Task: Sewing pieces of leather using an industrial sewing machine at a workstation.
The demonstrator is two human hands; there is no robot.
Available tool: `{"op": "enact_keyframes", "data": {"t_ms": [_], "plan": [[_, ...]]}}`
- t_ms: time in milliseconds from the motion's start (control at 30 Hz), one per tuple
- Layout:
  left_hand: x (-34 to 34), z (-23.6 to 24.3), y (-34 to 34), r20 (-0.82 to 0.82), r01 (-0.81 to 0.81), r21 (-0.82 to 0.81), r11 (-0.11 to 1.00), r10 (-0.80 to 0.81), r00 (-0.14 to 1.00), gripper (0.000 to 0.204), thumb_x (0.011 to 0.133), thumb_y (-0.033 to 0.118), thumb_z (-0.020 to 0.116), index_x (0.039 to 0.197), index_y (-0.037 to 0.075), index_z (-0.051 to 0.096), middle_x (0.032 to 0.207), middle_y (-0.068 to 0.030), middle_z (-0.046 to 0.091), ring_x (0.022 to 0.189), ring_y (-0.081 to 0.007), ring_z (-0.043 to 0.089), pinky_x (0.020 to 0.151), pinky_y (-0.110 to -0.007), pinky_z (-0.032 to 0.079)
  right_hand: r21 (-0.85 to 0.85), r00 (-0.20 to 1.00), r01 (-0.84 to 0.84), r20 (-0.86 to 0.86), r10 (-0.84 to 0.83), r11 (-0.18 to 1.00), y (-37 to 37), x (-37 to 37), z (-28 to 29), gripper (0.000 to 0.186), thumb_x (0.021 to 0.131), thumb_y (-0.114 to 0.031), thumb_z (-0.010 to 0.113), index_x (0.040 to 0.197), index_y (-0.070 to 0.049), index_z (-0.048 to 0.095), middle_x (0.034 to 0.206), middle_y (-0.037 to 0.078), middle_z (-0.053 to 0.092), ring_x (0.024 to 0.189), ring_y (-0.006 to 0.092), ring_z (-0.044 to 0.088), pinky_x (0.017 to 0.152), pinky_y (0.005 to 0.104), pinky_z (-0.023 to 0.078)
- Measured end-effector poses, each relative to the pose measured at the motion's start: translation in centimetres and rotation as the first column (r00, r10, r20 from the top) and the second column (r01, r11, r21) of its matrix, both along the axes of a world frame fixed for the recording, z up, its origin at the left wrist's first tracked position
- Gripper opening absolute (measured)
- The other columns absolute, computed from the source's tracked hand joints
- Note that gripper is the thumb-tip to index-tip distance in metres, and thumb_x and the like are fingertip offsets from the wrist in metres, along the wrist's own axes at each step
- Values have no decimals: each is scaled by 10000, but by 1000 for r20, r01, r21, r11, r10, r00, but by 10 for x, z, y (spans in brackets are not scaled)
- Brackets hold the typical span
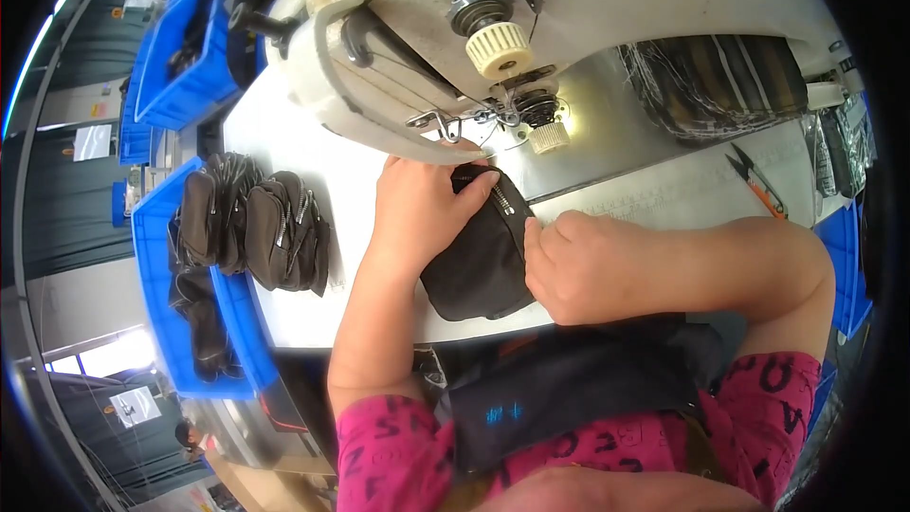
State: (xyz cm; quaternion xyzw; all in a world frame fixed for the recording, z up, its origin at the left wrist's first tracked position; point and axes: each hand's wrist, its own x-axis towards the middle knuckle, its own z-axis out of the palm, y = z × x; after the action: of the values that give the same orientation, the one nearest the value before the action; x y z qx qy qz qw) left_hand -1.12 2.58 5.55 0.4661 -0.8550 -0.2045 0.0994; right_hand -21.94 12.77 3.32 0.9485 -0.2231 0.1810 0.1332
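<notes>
A small black zippered pouch (479, 261) lies on the white sewing table below the head of a sewing machine (398, 104). My left hand (428, 199) presses on its upper left part, the thumb on the fabric beside the zipper (503, 197). The left fingertips reach under the machine head, partly hidden near the needle area. At the pouch's right edge, my right hand (583, 265) pinches the fabric with curled fingers. The pouch's far end sits close to the lit presser area.
Several finished-looking black pouches (280, 232) stand on the table at left, by a blue bin (156, 256) holding more. Orange-handled thread snips (758, 182) lie at right. Behind them is a stack of dark striped fabric pieces (730, 76) with loose threads.
</notes>
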Motion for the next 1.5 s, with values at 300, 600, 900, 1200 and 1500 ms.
{"op": "enact_keyframes", "data": {"t_ms": [300,600,900,1200,1500], "plan": [[-2,-1,2,21,6,-45,999,-5,1000,190,874,237,795,977,103,708,927,-38,760,790,-296,719,1181,-599,355,-17,1000,-5,6,5,1000,1,0,2,192,623,-249,660,635,-57,663,641,55,583,628,210,537,549,333,367],[-1,-11,-6,-13,155,-174,972,-160,987,175,879,198,778,938,64,682,935,-100,738,850,-342,709,966,-489,504,22,1000,11,-8,-10,1000,1,0,-2,222,614,-224,666,659,-9,697,712,110,645,657,224,575,557,333,410],[0,-25,-66,-105,212,-202,956,-237,966,289,926,236,736,1105,11,714,1020,-145,747,930,-367,688,845,-444,540,-10,960,264,-89,-264,964,-27,-6,-15,405,768,-128,671,1110,80,734,1183,260,708,751,215,643,569,335,483],[5,-40,-109,-188,294,-215,931,-335,923,455,828,212,849,1246,103,704,1199,-84,700,1146,-267,639,1006,-409,512,167,949,302,39,-312,939,-44,-1,-20,138,734,-96,709,843,-14,692,792,89,628,710,236,643,607,372,493],[11,-14,-60,-138,40,-268,962,-80,987,328,828,172,798,1133,72,731,1138,-156,728,1108,-363,657,918,-458,533,184,938,302,117,-326,935,-45,0,-21,134,769,-103,700,882,-34,683,804,74,609,702,246,661,611,396,508]]}}
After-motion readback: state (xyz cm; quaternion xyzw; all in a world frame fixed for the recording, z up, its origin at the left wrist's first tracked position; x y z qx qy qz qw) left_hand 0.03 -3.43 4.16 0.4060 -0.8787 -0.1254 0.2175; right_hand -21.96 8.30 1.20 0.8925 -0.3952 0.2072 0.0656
